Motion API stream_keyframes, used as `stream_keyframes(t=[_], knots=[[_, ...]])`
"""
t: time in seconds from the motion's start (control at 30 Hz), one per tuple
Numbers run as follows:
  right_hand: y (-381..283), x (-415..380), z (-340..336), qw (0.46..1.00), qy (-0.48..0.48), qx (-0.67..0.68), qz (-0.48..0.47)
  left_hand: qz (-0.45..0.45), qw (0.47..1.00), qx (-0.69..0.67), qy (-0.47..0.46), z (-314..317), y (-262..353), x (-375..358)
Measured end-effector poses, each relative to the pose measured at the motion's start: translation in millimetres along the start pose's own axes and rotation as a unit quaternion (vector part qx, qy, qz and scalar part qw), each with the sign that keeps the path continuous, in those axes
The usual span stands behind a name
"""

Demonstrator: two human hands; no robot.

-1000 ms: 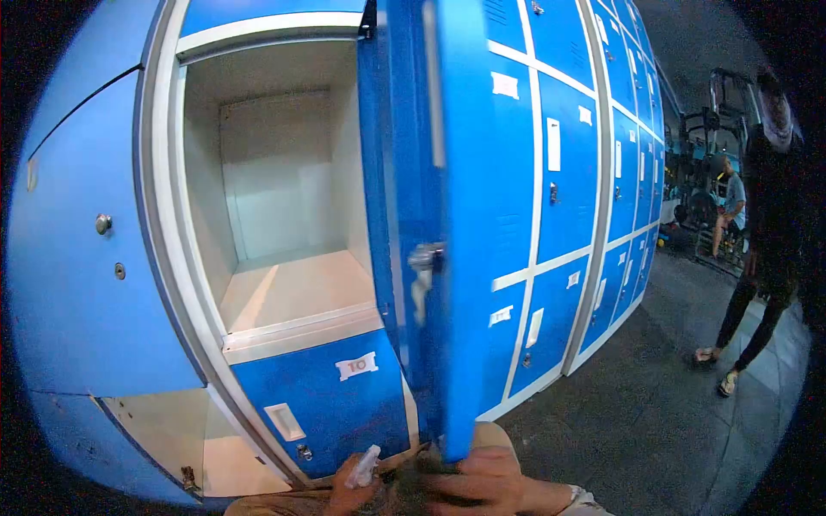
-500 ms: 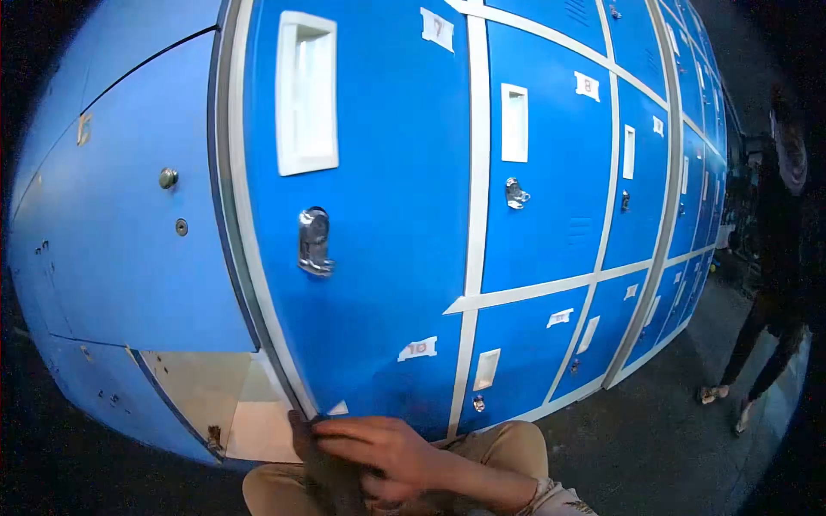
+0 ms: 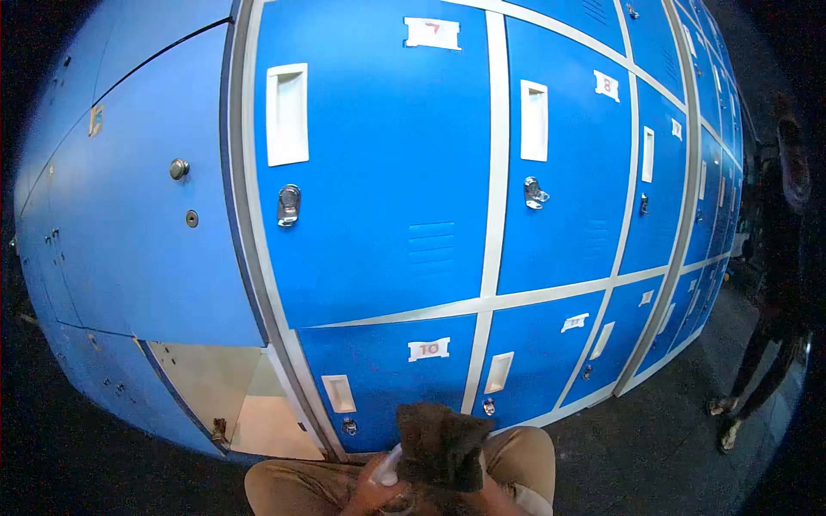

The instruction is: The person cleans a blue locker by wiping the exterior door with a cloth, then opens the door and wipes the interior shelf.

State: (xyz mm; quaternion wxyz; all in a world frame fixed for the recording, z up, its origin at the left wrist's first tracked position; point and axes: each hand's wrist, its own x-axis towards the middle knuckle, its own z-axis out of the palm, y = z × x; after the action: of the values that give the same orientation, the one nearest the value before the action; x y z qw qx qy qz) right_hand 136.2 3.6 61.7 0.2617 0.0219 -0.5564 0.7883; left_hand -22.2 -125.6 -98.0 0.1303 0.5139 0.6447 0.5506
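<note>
Low in front of my lap, my left hand is closed round a white object with a narrow upper end; its lower part is hidden. Beside it a dark brown cloth hangs bunched from my right hand, whose fingers are mostly covered by the cloth. Just beyond the cloth is the blue locker door numbered 10. Above it the larger door numbered 7, with a white recessed handle and a metal latch, sits roughly in line with its neighbours.
Paler blue cabinets with a round knob stand to the left. Below them is an open cream-coloured compartment. More numbered lockers run to the right. A person in dark clothes stands at the far right.
The number 7 door has swung back from standing ajar, uncovering the number 10 door's handle. My hands have come apart, the cloth has moved right, and the white object now shows.
</note>
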Motion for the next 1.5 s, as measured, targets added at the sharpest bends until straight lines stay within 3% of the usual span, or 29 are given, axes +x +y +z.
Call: stream_keyframes(t=[0.33,0.4,0.43,0.5,0.53,0.6,0.83,0.9,1.03,1.13,1.23,1.43,1.5], knots=[[22,-19,-43,0.985,0.149,0.092,-0.010,0.015,0.996,-0.080,0.034,0,49,13],[20,-19,-50,0.980,0.170,0.098,-0.016,0.031,0.998,-0.006,0.048,2,50,15],[21,-19,-53,0.979,0.175,0.102,-0.016,0.063,0.994,-0.052,0.075,5,51,18],[25,-17,-55,0.977,0.182,0.108,-0.018,0.125,0.973,-0.144,0.133,-2,104,39],[25,-15,-56,0.977,0.183,0.110,-0.019,0.071,0.993,0.050,0.077,-25,144,46],[26,-13,-57,0.977,0.182,0.111,-0.020,0.075,0.989,0.017,0.123,-40,188,62],[29,-9,-59,0.975,0.185,0.121,-0.028,0.151,0.958,-0.053,0.239,-82,274,115],[29,-10,-59,0.974,0.187,0.124,-0.029,0.185,0.951,-0.019,0.245,-86,286,124],[28,-10,-61,0.972,0.193,0.127,-0.035,0.158,0.953,0.061,0.250,-88,297,128],[25,-9,-62,0.972,0.194,0.128,-0.038,0.149,0.956,0.029,0.252,-85,286,128],[24,-7,-64,0.971,0.197,0.130,-0.044,0.173,0.945,0.081,0.266,-84,279,127],[0,12,-77,0.962,0.225,0.113,-0.109,0.099,0.976,0.007,0.195,-80,250,102],[-19,28,-84,0.953,0.243,0.092,-0.155,0.123,0.969,-0.021,0.213,-71,246,92]])
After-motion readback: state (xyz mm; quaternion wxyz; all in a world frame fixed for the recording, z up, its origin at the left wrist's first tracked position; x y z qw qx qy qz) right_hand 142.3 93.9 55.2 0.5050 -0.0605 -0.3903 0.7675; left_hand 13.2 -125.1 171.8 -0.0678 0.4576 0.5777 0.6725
